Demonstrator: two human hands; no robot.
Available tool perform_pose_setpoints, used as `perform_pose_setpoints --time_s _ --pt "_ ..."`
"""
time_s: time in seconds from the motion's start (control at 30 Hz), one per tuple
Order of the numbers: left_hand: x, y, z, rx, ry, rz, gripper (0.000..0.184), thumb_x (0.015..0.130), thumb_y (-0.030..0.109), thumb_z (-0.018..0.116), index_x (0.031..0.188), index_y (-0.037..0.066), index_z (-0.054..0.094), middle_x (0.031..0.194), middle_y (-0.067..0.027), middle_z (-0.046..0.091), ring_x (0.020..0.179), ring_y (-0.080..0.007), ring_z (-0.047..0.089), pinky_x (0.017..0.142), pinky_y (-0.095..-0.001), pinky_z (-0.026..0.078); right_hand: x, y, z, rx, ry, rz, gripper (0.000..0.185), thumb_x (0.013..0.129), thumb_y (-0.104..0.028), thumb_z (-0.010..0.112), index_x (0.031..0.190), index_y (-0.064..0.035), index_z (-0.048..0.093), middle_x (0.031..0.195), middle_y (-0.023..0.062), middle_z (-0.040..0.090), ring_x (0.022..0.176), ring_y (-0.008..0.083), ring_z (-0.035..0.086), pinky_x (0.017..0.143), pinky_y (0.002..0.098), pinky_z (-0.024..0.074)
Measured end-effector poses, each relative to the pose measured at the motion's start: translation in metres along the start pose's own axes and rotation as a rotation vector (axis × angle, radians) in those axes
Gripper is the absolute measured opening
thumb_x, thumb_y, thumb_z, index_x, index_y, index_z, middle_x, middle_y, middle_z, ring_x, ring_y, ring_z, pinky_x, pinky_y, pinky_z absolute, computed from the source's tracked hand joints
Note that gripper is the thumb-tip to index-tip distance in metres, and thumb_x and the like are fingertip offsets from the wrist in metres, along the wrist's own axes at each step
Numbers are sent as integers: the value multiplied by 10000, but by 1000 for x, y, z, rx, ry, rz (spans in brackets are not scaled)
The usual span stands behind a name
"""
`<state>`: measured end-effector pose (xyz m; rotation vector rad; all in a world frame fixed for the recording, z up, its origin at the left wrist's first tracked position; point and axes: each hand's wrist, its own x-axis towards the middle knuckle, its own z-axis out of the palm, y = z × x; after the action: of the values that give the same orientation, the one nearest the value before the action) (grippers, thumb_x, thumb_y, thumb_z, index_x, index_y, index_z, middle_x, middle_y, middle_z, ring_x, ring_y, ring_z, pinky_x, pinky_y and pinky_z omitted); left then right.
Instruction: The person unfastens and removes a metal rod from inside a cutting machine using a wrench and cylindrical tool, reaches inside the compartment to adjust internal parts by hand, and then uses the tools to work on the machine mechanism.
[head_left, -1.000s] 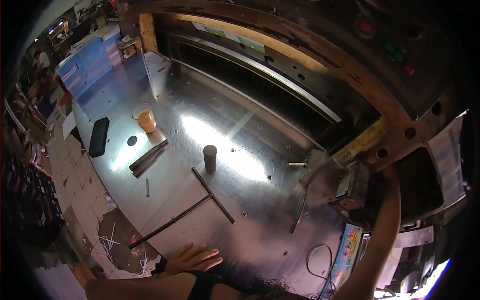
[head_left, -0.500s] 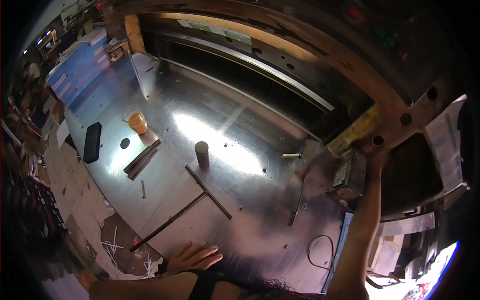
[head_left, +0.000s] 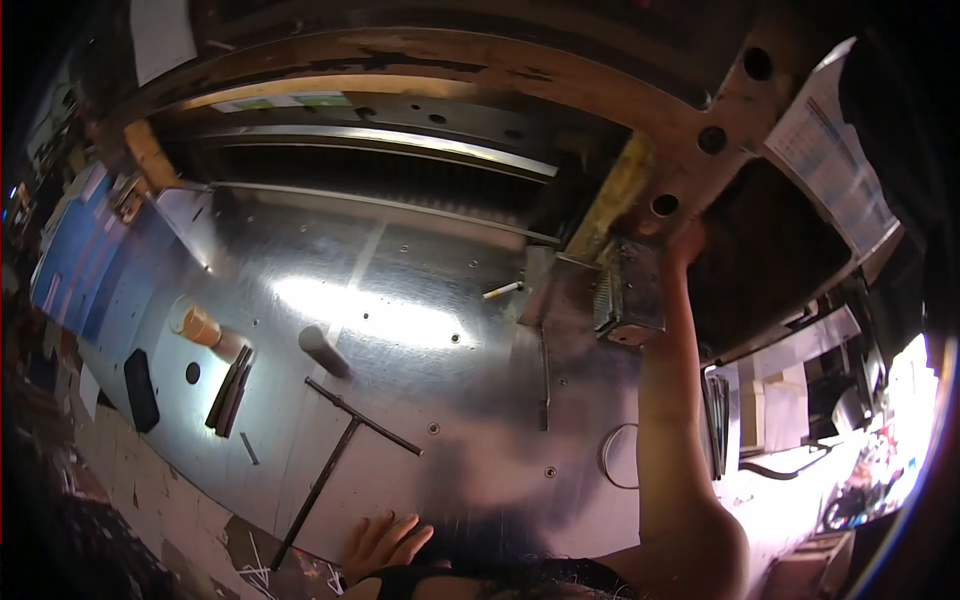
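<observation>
My left hand [head_left: 385,543] lies flat on the front edge of the metal table [head_left: 480,400], its fingers spread and nothing in them. Just ahead of it is a dark T-shaped bar [head_left: 318,490], lying on the surface. My right arm stretches forward along the right side, past a ribbed metal block [head_left: 630,300]. The right hand [head_left: 686,242] is at the machine frame [head_left: 665,204] behind that block; its fingers are in shadow and hidden. A short metal cylinder [head_left: 322,350] stands beyond the T-bar.
On the left are a cup of orange-brown drink [head_left: 195,322], several dark bars [head_left: 230,392], a small rod [head_left: 249,448] and a black oblong object [head_left: 141,390]. A cigarette [head_left: 502,290] lies near the block. A paper sheet [head_left: 835,155] hangs at right.
The view has turned to the right, so the table's things appear farther left. My left hand stays flat at the front edge, and the right hand stays at the machine frame.
</observation>
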<state>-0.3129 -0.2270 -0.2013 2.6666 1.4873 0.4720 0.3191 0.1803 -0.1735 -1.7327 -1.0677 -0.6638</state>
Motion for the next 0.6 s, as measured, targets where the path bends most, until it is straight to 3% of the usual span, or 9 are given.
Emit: perform_pose_setpoints --time_s 0.17,0.27,0.37,0.47,0.6 --pt "5 7 -14 -90 -61 -47 371 1005 479 567 1305 311 706 1374 35 650 1346 -236 558 1127 -514 407 1 -61 -38 -100 -115 32 370 914 -335 698 1173 -71 703 1035 197 745 970 419 709 771 528 552" --pt "-6 -5 3 59 -45 53 399 994 501 561 1318 315 701 1393 40 635 1344 -237 560 1137 -506 397 1 -47 -30 -59 -115 83 338 963 -283 641 1216 -63 684 1078 202 736 1007 415 700 806 517 548" --pt "-2 -2 -6 -8 -104 19 442 973 529 567 1337 314 694 1407 41 627 1337 -249 564 1133 -512 402 2 -31 -18 23 -84 132 311 986 -214 606 1248 -58 669 1116 221 722 1038 417 688 833 506 546" --pt "-14 -15 13 185 -56 141 498 930 567 598 1347 310 691 1413 39 624 1342 -260 557 1141 -522 396 1 -29 -15 42 -77 132 304 983 -193 607 1251 -60 661 1127 222 719 1048 426 683 835 512 546" --pt "-2 1 -9 -42 -107 -1 547 890 593 636 1348 299 692 1417 24 622 1343 -270 555 1154 -541 385 0 -39 -22 75 -60 40 356 941 -229 671 1257 -66 651 1127 217 721 1072 433 676 847 514 546"
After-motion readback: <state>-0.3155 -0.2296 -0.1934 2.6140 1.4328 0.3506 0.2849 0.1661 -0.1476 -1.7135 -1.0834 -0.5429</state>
